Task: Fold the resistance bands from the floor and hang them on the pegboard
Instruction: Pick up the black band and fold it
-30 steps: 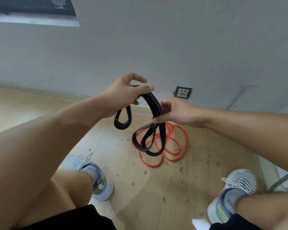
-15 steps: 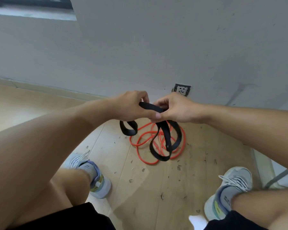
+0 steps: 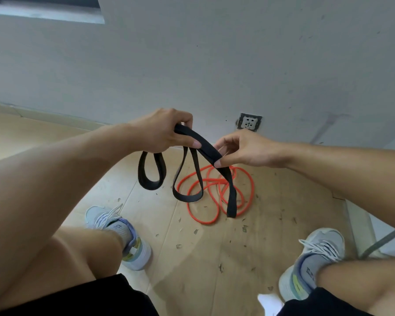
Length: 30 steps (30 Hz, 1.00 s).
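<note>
Band [image 3: 203,144], black, slants between the closed left hand [image 3: 162,131] above and the pinching right hand [image 3: 242,149] below, its loops dangling.

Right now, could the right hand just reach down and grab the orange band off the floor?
Probably not yet. The right hand is pinching the black band together with the left hand, so it is occupied. The orange band lies uncovered on the floor just below, so once freed the way looks open.
</note>
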Motion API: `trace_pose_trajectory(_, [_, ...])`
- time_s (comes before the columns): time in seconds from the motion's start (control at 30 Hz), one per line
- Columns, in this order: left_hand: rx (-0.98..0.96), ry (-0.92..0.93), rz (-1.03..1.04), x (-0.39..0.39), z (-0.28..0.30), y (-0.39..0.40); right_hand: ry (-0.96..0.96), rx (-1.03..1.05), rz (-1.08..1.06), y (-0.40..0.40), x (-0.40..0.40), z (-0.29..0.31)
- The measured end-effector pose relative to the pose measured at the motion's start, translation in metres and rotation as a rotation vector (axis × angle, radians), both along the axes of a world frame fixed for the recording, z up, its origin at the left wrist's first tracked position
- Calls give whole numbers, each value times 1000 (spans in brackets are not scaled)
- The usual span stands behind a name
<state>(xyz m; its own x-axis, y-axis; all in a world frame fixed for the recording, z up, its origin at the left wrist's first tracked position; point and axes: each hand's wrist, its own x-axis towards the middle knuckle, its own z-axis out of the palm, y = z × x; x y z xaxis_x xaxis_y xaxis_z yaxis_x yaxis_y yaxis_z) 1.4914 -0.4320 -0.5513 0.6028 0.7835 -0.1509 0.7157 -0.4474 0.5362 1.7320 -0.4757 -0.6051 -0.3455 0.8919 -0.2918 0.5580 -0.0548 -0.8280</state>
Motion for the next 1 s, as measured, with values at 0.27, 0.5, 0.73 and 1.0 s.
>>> trace_pose_trajectory(0.27, [28,-104,29,5,0,0,71,8,-4,-2,-7,-11])
trace_pose_trajectory(0.5, [67,-357,299,4,8,5,15,-127,-52,-3,-4,-45])
trace_pose_trajectory(0.73, [76,-445,572,-28,1,28,-134,-307,-289,-5,15,-74])
trace_pose_trajectory(1.0, [6,-379,652,-62,-19,44,489,-549,-389,16,36,-37])
